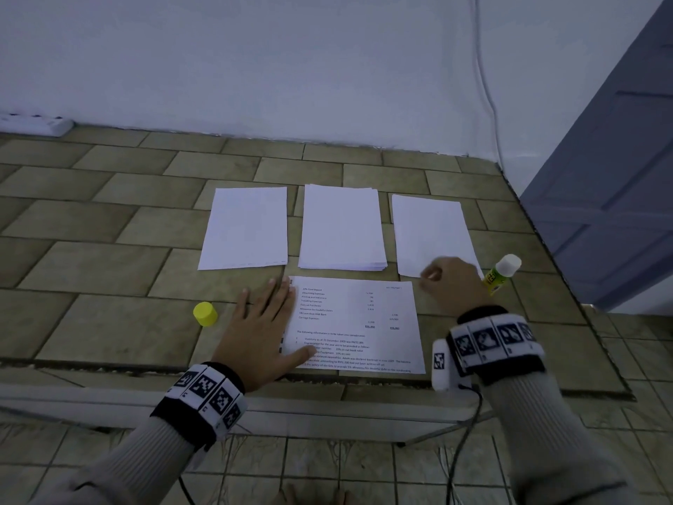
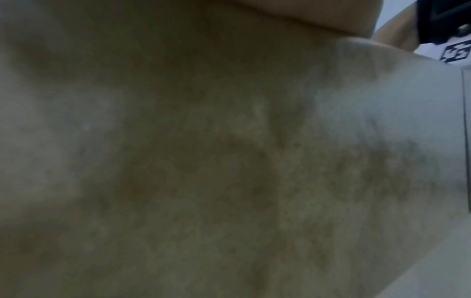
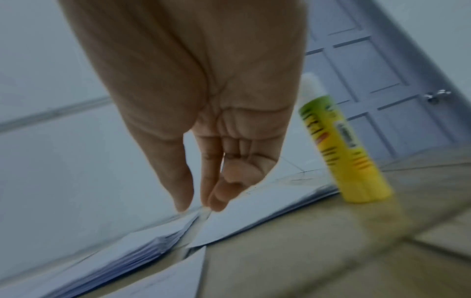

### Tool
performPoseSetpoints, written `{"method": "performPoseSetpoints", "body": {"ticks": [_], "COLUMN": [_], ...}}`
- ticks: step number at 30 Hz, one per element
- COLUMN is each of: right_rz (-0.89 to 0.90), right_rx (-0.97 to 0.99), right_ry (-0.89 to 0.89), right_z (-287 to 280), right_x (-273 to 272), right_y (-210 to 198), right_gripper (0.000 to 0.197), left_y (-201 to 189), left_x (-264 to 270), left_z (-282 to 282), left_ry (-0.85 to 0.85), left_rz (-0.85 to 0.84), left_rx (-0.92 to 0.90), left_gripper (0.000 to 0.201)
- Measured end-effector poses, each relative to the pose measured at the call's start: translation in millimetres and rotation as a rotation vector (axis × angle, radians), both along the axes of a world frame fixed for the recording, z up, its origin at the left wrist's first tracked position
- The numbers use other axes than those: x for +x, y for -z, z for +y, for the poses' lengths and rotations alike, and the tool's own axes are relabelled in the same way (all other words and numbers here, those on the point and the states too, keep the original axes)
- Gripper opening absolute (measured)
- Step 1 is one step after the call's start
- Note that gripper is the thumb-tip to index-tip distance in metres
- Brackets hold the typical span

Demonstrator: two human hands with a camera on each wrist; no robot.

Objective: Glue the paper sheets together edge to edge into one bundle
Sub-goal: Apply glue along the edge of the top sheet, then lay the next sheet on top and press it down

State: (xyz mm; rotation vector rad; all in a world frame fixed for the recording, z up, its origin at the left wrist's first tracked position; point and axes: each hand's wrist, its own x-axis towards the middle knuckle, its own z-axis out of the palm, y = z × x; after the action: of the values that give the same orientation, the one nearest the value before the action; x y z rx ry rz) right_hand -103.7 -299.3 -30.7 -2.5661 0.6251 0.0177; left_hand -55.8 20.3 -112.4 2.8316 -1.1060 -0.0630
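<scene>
A printed sheet [image 1: 358,322] lies nearest me on the tiled surface. My left hand [image 1: 269,318] lies flat on its left edge with straight fingers. Behind it are a blank sheet [image 1: 244,229], a thicker stack [image 1: 342,227] and another blank sheet [image 1: 431,235]. My right hand [image 1: 448,282] hovers over that right sheet's near corner. In the right wrist view, the right hand [image 3: 198,205] points its fingertips down close together, holding nothing I can see. The uncapped yellow glue stick [image 1: 502,273] [image 3: 349,153] stands upright just right of it, untouched. Its yellow cap [image 1: 205,314] sits left of my left hand.
The tiled ledge ends in a front edge [image 1: 255,368] just below the printed sheet. A white power strip [image 1: 36,123] lies at the back left by the wall. A grey door [image 1: 612,176] stands on the right. The left wrist view is a blur of tile [image 2: 229,161].
</scene>
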Motion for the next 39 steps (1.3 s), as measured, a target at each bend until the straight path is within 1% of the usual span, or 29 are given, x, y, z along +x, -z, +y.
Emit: {"method": "performPoseSetpoints", "body": {"ticks": [1,3,6,8,12,15,17,20,22,24,26,27,29,30,32,34,37,38,39], "right_rz": [-0.013,0.026,0.17,0.247,0.28,0.275,0.245,0.102,-0.016,-0.135,-0.251,-0.298,-0.361,-0.383,-0.413,-0.388,-0.345,-0.346,-0.352], "right_rx": [-0.012,-0.057,-0.162,-0.191,-0.187,-0.213,-0.212,-0.158,-0.097,-0.01,0.072,0.115,0.191,0.206,0.181,0.135,0.148,0.15,0.156], "right_ry": [0.002,0.014,0.074,0.11,0.093,0.069,0.068,0.138,0.17,0.158,0.103,0.061,-0.028,-0.071,-0.158,-0.252,-0.385,-0.42,-0.442], "right_z": [1,1,2,0,-9,-14,-17,-22,-24,-23,-18,-14,-2,4,14,21,27,29,30], "right_x": [10,29,47,53,60,61,61,58,53,48,39,34,20,12,-3,-15,-30,-34,-37], "right_y": [0,2,8,13,19,20,21,17,7,-5,-19,-26,-39,-43,-46,-40,-21,-15,-9], "right_gripper": [0.017,0.028,0.053,0.06,0.057,0.053,0.047,0.038,0.038,0.041,0.039,0.036,0.028,0.026,0.026,0.031,0.039,0.04,0.041], "left_y": [0,0,0,1,1,0,-1,-2,-4,-7,-12,-17,-28,-33,-45,-59,-80,-86,-91], "left_x": [0,-1,-1,-1,0,-1,-1,-1,-1,0,2,3,2,3,4,9,21,22,22], "left_z": [0,0,1,0,0,0,0,0,0,-1,-1,-2,-4,-4,-6,-10,-16,-19,-21], "left_ry": [-0.001,-0.002,-0.007,-0.014,-0.022,-0.019,-0.019,-0.025,-0.04,-0.064,-0.1,-0.124,-0.17,-0.182,-0.222,-0.281,-0.393,-0.424,-0.443], "left_rz": [0.004,0.006,0.017,0.022,0.027,0.033,0.045,0.06,0.075,0.118,0.199,0.247,0.331,0.372,0.51,0.688,0.866,0.906,0.922], "left_rx": [0.001,0.001,0.003,0.002,0.015,-0.019,-0.018,-0.023,-0.053,-0.099,-0.187,-0.263,-0.475,-0.593,-0.825,-1.021,-1.167,-1.191,-1.193], "left_gripper": [0.106,0.105,0.106,0.106,0.107,0.105,0.104,0.104,0.104,0.105,0.106,0.105,0.096,0.087,0.072,0.072,0.083,0.079,0.067]}}
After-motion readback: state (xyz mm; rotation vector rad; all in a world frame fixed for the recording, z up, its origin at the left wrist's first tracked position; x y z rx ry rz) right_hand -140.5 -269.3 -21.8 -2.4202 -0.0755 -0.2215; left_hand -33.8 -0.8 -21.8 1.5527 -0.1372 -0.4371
